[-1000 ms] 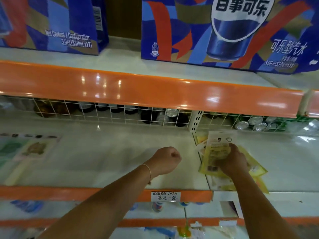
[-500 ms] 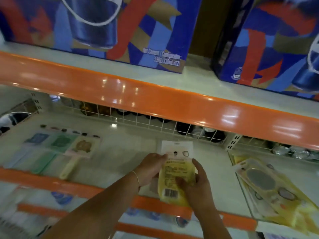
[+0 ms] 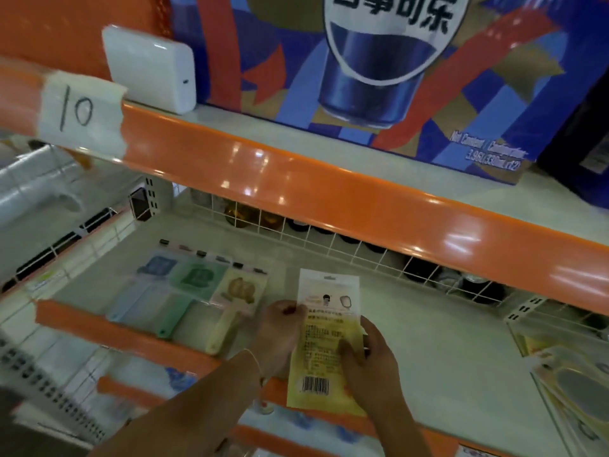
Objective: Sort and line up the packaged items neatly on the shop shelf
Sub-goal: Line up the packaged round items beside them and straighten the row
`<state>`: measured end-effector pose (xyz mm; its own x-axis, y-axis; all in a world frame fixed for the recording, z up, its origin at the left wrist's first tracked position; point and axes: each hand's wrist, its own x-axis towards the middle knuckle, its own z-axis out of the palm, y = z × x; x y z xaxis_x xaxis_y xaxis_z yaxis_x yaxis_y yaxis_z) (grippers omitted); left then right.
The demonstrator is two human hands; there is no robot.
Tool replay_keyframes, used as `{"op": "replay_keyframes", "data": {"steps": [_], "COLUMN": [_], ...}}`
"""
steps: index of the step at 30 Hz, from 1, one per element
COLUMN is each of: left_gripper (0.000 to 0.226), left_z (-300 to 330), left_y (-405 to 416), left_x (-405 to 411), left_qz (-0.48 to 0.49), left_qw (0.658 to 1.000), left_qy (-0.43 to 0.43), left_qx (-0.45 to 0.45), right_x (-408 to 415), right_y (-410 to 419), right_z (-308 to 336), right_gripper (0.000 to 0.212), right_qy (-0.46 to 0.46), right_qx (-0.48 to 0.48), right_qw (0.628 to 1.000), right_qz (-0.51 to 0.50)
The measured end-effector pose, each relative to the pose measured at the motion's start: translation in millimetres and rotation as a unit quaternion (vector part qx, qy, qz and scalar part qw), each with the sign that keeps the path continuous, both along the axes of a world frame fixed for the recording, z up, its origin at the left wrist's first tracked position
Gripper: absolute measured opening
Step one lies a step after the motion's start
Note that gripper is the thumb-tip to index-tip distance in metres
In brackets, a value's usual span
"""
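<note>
- A flat yellow-and-white plastic packet [image 3: 324, 344] with a barcode is held over the front edge of the pale shop shelf [image 3: 438, 351].
- The left hand [image 3: 280, 328] pinches its upper left edge.
- The right hand [image 3: 369, 357] grips its right side, thumb across the printed face.
- Three pastel packaged brushes [image 3: 197, 291] lie side by side just left of it.
- More yellow packets [image 3: 573, 387] lie stacked at far right.

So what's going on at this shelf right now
A person is tidying a shop shelf. Both hands hold one yellow packet over the shelf's front edge, barcode side up: the left hand pinches its left edge and the right hand grips its right side. Three packaged brushes already lie side by side to the left. A loose pile of similar packets lies at far right.
</note>
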<state>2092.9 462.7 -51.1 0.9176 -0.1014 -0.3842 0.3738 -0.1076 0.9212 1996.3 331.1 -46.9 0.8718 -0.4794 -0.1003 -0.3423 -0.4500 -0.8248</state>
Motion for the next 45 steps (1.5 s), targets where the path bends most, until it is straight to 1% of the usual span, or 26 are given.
{"op": "replay_keyframes", "data": {"steps": [3,5,7,8,9,11,12,15,17,18,20,22,24,25,26,27,28,29,31,33,34,35,37,38,42,45], "left_gripper": [0.022,0.025,0.028,0.027,0.024,0.021,0.024,0.038,0.043,0.043,0.04,0.036,0.03,0.026,0.022,0.019,0.018,0.018,0.034,0.056,0.061,0.062,0.06,0.06,0.064,0.078], "left_z": [3.9,7.9,15.4,18.8,23.2,33.3,36.7,45.5,46.5,44.9,42.3,41.9,39.4,37.8,35.8,32.1,25.6,16.4,-2.7,-16.9,-18.7,-19.9,-20.4,-20.5,-24.4,-25.1], "left_y": [3.3,3.8,2.7,2.3,2.7,5.3,7.1,14.7,19.5,21.0,24.4,29.8,38.5,45.2,51.4,56.6,59.1,59.8,56.7,53.6,52.9,53.1,52.6,52.4,51.2,51.4], "left_x": [0.7,2.5,2.6,2.1,0.9,0.3,1.9,8.7,12.7,15.3,18.9,19.5,16.1,11.6,6.8,1.9,-2.8,-7.1,-12.6,-16.0,-17.8,-19.3,-23.7,-25.5,-28.9,-30.6], "left_qz": [0.013,0.003,-0.009,-0.021,-0.035,-0.07,-0.091,-0.128,-0.141,-0.144,-0.135,-0.119,-0.14,-0.178,-0.226,-0.275,-0.315,-0.346,-0.393,-0.414,-0.414,-0.413,-0.404,-0.399,-0.388,-0.383], "left_qw": [0.999,0.996,0.994,0.992,0.991,0.993,0.993,0.989,0.986,0.985,0.984,0.984,0.988,0.979,0.95,0.9,0.846,0.806,0.752,0.71,0.696,0.689,0.692,0.695,0.691,0.691], "left_qy": [-0.033,-0.07,-0.092,-0.101,-0.104,-0.09,-0.073,-0.007,0.019,0.019,0.016,0.014,-0.043,-0.097,-0.165,-0.24,-0.3,-0.339,-0.358,-0.344,-0.344,-0.342,-0.348,-0.346,-0.337,-0.333], "left_qx": [0.026,0.046,0.063,0.072,0.069,0.023,-0.01,-0.076,-0.088,-0.09,-0.111,-0.128,-0.054,0.029,0.136,0.237,0.308,0.341,0.39,0.453,0.475,0.487,0.487,0.489,0.509,0.514], "right_x": [7.2,11.4,14.4,15.5,18.2,22.0,22.8,24.2,31.2,34.4,36.7,37.3,38.1,38.6,41.7,45.0,47.7,50.2,53.8,56.3,57.3,58.9,62.4,64.0,68.4,66.7], "right_y": [8.7,12.9,18.4,21.8,25.3,35.7,38.1,34.6,32.7,31.3,30.6,23.7,18.5,17.4,17.0,17.4,17.7,17.9,16.9,15.1,14.0,12.3,10.3,9.6,6.4,8.5], "right_z": [-0.9,-1.6,3.0,5.9,7.9,18.2,22.4,23.3,16.0,11.5,9.4,2.1,-2.8,-4.5,-7.4,-9.7,-13.1,-15.9,-17.6,-18.4,-19.4,-22.2,-27.8,-31.3,-40.9,-46.1], "right_gripper": [0.042,0.062,0.079,0.079,0.069,0.041,0.037,0.051,0.071,0.074,0.049,0.03,0.024,0.023,0.023,0.023,0.024,0.023,0.027,0.051,0.064,0.07,0.069,0.067,0.05,0.053], "right_qy": [0.003,0.049,0.119,0.117,0.087,0.024,0.004,-0.036,-0.039,-0.046,-0.056,-0.037,-0.03,-0.022,-0.007,0.007,0.025,0.038,0.063,0.102,0.111,0.107,0.107,0.119,0.112,0.082], "right_qx": [-0.131,-0.192,-0.187,-0.149,-0.09,0.038,0.109,0.283,0.363,0.398,0.444,0.454,0.451,0.428,0.384,0.32,0.241,0.171,0.063,-0.032,-0.088,-0.154,-0.264,-0.293,-0.309,-0.319], "right_qw": [0.99,0.978,0.972,0.976,0.985,0.992,0.987,0.948,0.926,0.914,0.894,0.89,0.892,0.904,0.923,0.947,0.97,0.984,0.995,0.994,0.99,0.982,0.956,0.943,0.928,0.931], "right_qz": [0.048,0.072,0.084,0.104,0.121,0.119,0.122,0.14,0.094,0.064,0.014,0.006,0.001,-0.002,-0.008,-0.012,-0.015,-0.021,-0.034,-0.02,-0.007,0.012,0.072,0.101,0.175,0.16]}}
